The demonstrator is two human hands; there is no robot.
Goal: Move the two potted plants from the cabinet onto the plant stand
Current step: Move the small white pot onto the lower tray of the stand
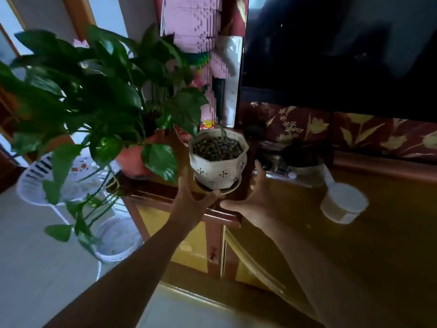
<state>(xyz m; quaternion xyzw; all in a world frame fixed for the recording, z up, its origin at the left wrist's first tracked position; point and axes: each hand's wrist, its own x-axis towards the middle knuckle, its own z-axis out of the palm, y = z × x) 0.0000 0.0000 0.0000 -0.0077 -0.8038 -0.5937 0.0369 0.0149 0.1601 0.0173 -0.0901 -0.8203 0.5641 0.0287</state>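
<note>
A small white pot (217,166) filled with dark pebbles stands on a brown saucer (230,189) at the left end of the wooden cabinet (295,237). My left hand (189,200) cups the saucer and the pot's base from the left, with the thumb on the saucer's front rim. My right hand (257,200) is spread open just right of the pot, its thumb close to the saucer but apart from it. Left of the white pot, a big leafy plant (94,91) in a red pot (132,162) sits on the cabinet corner. The white plant stand (35,183) is on the floor at the left.
A dark TV screen (331,43) rises behind the cabinet top. A white lidded container (343,202) sits on the cabinet to the right. Trailing vines hang over the stand's lower round tier (118,235). Pink patterned items stand behind the pots.
</note>
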